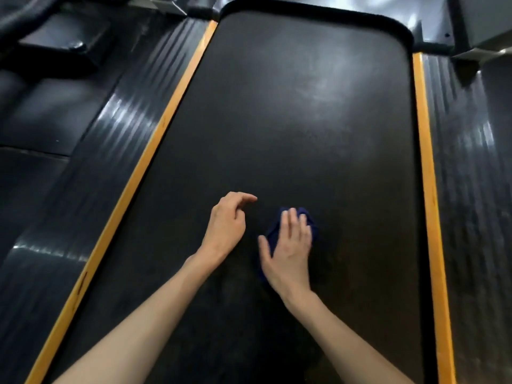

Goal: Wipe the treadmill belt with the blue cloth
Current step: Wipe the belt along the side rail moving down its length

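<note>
Hands of a person reach forward over a dark treadmill belt [304, 120], seen from above through a head-worn camera, with both bare forearms entering from the bottom edge. The right hand [288, 250] lies palm down on a bunched blue cloth [273, 235], fingers straight and slightly spread, thumb held out to the side; the hand presses flat on the cloth rather than curling round it. The cloth sits on the belt in the lower middle of the view, mostly covered by the hand, with dark blue folds showing past the fingertips and between thumb and forefinger. The left hand [225, 225] is just beside it, apart from the cloth, holding nothing, its fingers loosely curled and the forefinger pointing toward the right; whether it touches the belt cannot be told. Pale dusty smears show on the far part of the belt. An orange strip [155, 139] borders the belt on the left and another orange strip [425, 151] on the right. Beyond each strip runs a black ribbed side rail [110, 151], glossy with reflected light. A dark rounded lip [318, 9] closes the belt's far end.
</note>
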